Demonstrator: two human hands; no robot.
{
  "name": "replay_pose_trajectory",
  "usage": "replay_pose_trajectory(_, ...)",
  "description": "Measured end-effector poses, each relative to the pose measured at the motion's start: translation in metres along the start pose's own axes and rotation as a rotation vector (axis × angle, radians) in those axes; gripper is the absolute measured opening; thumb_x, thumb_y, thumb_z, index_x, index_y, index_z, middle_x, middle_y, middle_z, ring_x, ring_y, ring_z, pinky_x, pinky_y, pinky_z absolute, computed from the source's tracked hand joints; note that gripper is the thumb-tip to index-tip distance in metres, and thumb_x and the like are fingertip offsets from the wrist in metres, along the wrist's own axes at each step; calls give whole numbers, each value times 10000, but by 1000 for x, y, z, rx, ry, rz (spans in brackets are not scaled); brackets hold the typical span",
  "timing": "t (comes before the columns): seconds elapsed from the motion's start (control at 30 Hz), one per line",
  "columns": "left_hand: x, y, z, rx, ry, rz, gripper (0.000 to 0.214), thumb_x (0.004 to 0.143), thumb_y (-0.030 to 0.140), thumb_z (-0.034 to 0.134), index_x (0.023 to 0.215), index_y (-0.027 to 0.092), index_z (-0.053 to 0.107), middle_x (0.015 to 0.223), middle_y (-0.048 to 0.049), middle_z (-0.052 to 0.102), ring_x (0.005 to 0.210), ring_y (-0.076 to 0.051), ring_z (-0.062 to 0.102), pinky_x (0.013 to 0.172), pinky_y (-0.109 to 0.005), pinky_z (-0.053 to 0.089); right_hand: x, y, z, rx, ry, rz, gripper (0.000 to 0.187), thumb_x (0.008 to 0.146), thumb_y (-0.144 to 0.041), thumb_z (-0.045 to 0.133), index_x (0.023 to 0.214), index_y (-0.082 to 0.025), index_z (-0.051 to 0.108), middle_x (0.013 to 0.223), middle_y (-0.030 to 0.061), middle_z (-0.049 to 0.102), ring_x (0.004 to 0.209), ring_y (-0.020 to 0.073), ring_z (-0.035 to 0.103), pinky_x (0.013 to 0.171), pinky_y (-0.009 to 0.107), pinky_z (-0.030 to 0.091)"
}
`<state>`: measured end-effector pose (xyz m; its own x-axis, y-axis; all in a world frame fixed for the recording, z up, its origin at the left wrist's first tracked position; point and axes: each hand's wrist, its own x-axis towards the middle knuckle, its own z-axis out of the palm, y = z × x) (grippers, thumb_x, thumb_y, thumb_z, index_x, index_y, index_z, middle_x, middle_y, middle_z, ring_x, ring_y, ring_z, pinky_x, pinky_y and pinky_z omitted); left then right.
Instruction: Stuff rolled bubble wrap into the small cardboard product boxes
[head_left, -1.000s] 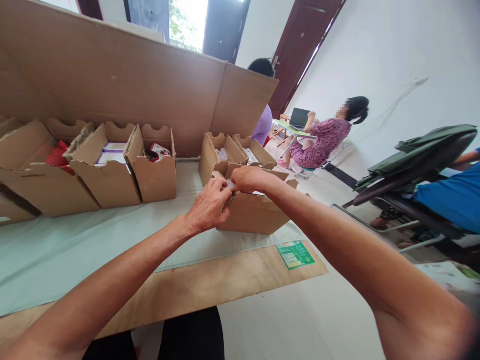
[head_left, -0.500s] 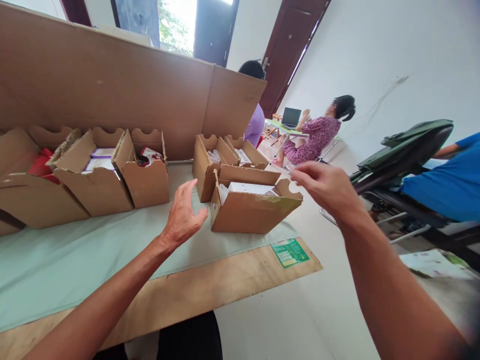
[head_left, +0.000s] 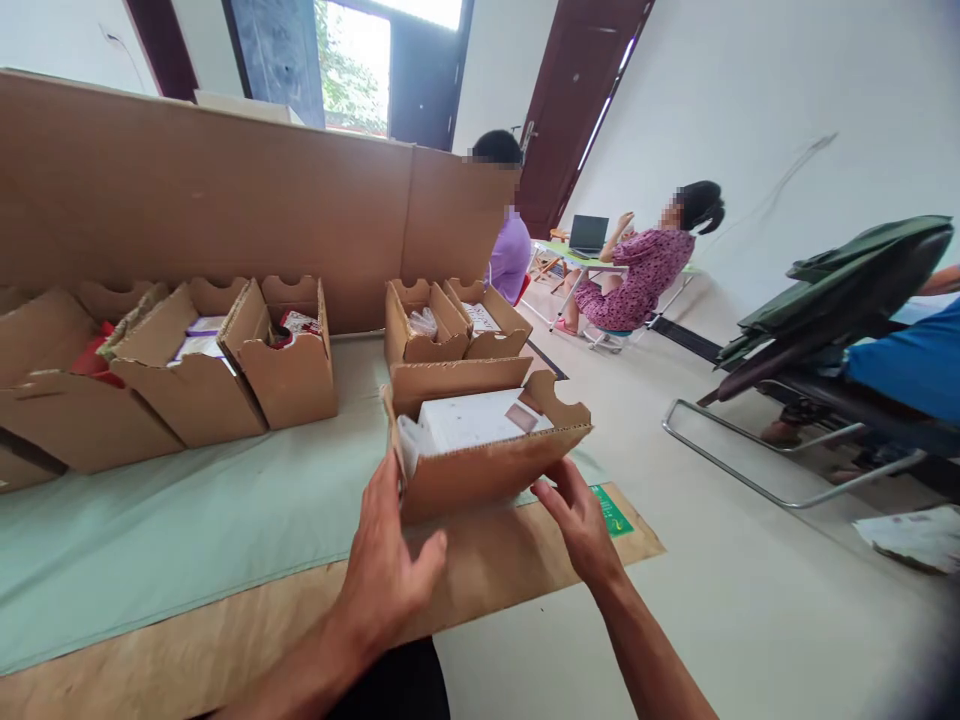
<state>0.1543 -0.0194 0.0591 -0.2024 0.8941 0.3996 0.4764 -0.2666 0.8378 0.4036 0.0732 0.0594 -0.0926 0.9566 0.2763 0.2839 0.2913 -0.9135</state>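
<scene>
Hands, left hand [head_left: 386, 570] and right hand [head_left: 577, 520], clamp fingers on the open brown cardboard box [head_left: 480, 465], steadying its white packet [head_left: 469, 420] at 12 o'clock.

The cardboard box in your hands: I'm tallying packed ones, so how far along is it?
Done: white packet lies inside the cardboard box. In hand: left hand and right hand grip its lower corners. Left: its top stands open, flaps unfolded.
</scene>
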Motion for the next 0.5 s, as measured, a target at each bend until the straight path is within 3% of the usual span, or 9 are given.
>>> replay_pose_trajectory(0.13,-91,-4,-11,270,208,26,767,878,199,580,1582,263,283,1514,-178,418,1365,-386,499,1017,-525,532,12,10,26,163,-56,-117,587,1010,-667,395,1391,-269,599,1381,100,642,1214,313,619,906,437,563)
replay_pose_trajectory(0.23,-127,-17,-11,383,270,29,789,863,175,598,1583,304,301,1474,-162,435,1257,-365,589,917,-463,582,41,7,64,238,-124,-145,628,1003,-704,369,1405,-279,598,1383,83,648,1213,310,621,878,429,559)
replay_pose_trajectory(0.4,-132,-40,-18,379,235,66,1033,756,296,770,1631,299,222,1587,-179,350,1395,-451,469,1073,-577,493,79,-23,125,322,-302,-190,695,948,-788,425,1400,-290,601,1373,63,656,1199,289,623,917,424,549)
replay_pose_trajectory(0.5,-122,-38,-21,358,214,64,983,816,234,700,1646,313,180,1655,-154,281,1485,-427,375,1116,-575,467,83,-40,146,339,-359,-202,769,921,-819,447,1455,-277,553,1458,76,599,1316,299,557,1049,461,496)
